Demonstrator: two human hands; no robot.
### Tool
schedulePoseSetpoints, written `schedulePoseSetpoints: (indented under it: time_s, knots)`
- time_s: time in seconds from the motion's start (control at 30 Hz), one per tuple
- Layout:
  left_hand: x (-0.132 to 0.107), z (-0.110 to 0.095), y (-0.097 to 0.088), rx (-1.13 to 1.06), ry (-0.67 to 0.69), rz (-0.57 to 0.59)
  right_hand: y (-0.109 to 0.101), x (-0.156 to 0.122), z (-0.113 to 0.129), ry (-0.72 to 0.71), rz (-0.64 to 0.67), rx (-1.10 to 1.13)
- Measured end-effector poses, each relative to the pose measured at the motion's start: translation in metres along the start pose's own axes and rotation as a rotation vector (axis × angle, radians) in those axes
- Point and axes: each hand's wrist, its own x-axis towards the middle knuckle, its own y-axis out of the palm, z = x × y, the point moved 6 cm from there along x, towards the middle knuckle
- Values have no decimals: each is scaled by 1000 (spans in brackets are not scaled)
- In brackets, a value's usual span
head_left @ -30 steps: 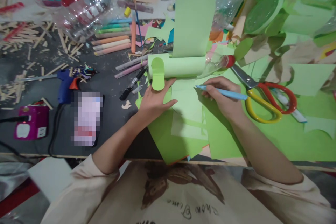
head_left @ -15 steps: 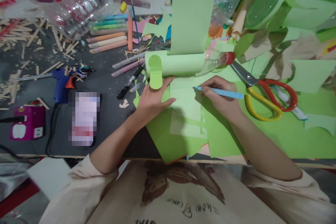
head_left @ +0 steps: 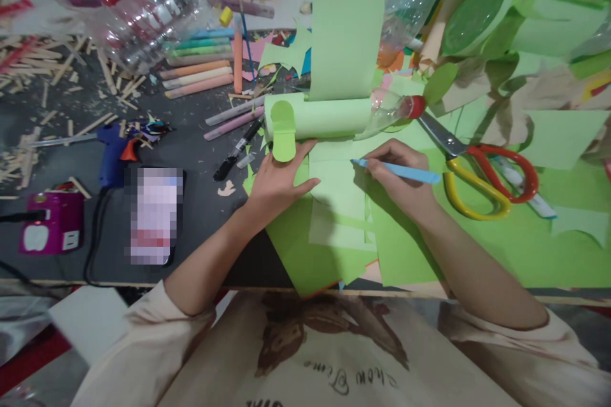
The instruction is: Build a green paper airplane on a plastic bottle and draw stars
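Observation:
Between the fingers of my right hand (head_left: 401,175) is a light blue marker (head_left: 413,172), its tip at the pale green paper (head_left: 337,172). My left hand (head_left: 281,181) lies spread at that paper's left side, thumb and fingers apart, its fingertips by the lower edge of a plastic bottle wrapped in light green paper (head_left: 329,117). The bottle lies on its side with its red cap (head_left: 414,106) to the right. A bright green rounded strip (head_left: 284,133) hangs over its left end, and a large round-ended pale green piece (head_left: 347,32) stretches away behind it.
Red-and-yellow-handled scissors (head_left: 477,165) lie right of my right hand. To the left are a blue glue gun (head_left: 112,152), a phone (head_left: 153,216), a purple box (head_left: 51,222) and a black marker (head_left: 237,151). Behind are coloured markers (head_left: 200,67), wood sticks (head_left: 52,60) and clear bottles (head_left: 162,19).
The view has shifted very slightly. Both hands, the marker and the paper-wrapped bottle keep almost the same places.

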Motion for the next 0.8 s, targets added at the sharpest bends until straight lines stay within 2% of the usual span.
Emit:
schedulePoseSetpoints:
  time_s: [0.23, 0.43, 0.6, 0.8]
  knots:
    - [0, 1, 1, 8, 15, -21, 4, -2, 8, -34, 59, -68]
    - [-1, 1, 2, 27, -19, 6, 8, -5, 16, -95, 76, -97]
    - [-1, 0, 1, 5, 18, -34, 11, -7, 17, -101, 107, -132]
    - [0, 1, 2, 17, -26, 21, 17, -11, 20, -141, 122, -123]
